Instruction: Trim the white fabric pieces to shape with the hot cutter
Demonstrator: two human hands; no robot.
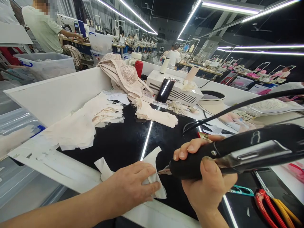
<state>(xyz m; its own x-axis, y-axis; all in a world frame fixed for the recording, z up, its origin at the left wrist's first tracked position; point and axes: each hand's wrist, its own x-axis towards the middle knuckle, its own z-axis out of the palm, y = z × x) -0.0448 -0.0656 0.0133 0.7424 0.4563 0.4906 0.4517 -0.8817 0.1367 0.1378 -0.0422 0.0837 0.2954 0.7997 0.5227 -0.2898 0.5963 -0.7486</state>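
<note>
My right hand (pixel 206 177) is wrapped round a black corded hand tool (pixel 190 164) with a silver lever and a narrow metal tip. Its tip points left and meets, or nearly meets, a cream fabric piece (pixel 154 158). My left hand (pixel 135 183) grips this piece near the table's front edge, fingers on top; part of the fabric is hidden under the hand. Beyond lie a large layered pile of cream fabric pieces (pixel 80 120) and a smaller stack (pixel 156 114) on the black tabletop (pixel 111 142).
At right are red-handled scissors (pixel 266 205), yellow handles (pixel 285 212) and a teal cutter (pixel 242 190). Behind stand a bra pile (pixel 121 72), a vented white box (pixel 175 84), a dark phone-like object (pixel 165 90) and a round container (pixel 211 103). The black cable (pixel 249 106) arcs overhead.
</note>
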